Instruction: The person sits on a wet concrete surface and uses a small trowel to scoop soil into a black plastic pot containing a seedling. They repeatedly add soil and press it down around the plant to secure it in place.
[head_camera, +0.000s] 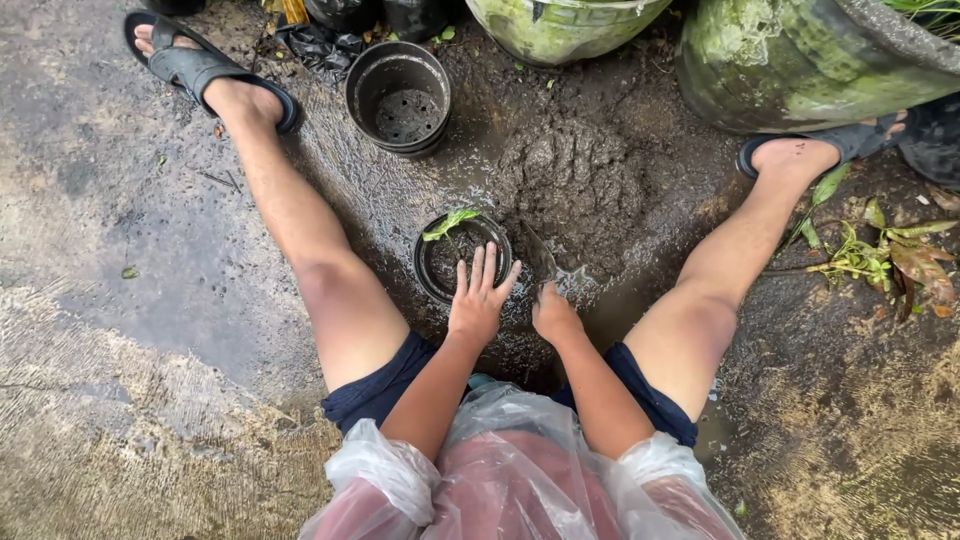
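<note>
Ground (120, 300): wet concrete, outdoors. Darker and slick at far left, paler and rough at near left and near right. No walls in view.
Large planters: two mossy green pots at the far edge, one at far centre (560, 25), one at far right (800, 60), both cut off by the frame.
Person: seated on the ground, bare legs spread, clear plastic rain cover (510, 470) over the lap, dark shorts, dark sandals on both feet at far left and far right.
Soil heap (575, 185): wet, dark mound between the legs, just beyond the hands, with muddy water pooled around it.
Empty pots (400, 95): stack of black plastic pots, far centre-left, upright, drain holes showing in the bottom.
Uprooted plants (890, 255): green and brown leaves lying on the ground, right, beside the right leg.
Small black pot (462, 258): upright on the ground, centre, just left of the soil heap, with a seedling (450, 222) of a few green leaves at its far rim.
Left hand (480, 295): fingers spread flat, grip apart, resting over the near rim of the small black pot.
Right hand (555, 318): grip clamped on the handle of a trowel (540, 258), blade pointing far towards the soil heap, just right of the small black pot.
</note>
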